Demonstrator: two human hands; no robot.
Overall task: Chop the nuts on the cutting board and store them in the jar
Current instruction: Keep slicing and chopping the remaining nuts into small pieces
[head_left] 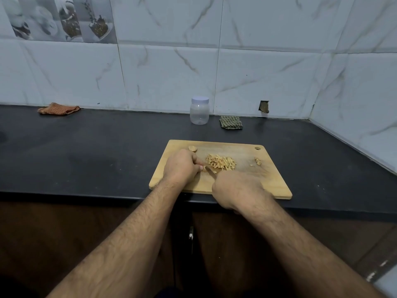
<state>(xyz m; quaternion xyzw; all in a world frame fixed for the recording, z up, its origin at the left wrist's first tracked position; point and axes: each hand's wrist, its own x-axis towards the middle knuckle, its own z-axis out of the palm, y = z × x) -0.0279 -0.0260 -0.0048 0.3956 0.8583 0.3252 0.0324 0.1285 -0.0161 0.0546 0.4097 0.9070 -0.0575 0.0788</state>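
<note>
— How far along is the chopping?
— A pile of slivered nuts (221, 161) is heaped mid cutting board (270, 181); a whole nut (192, 149) remains at its far-left edge.

— And the grips?
— A nut is pinched by the left hand (182, 167); the knife (210, 170) is clasped by the right hand (238, 190). The jar (199, 110) is left capped and empty by the wall.

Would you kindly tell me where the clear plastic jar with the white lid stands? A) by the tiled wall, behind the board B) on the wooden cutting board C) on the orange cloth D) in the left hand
A: the clear plastic jar with the white lid stands on the dark counter against the tiled wall, beyond the wooden cutting board.
</note>
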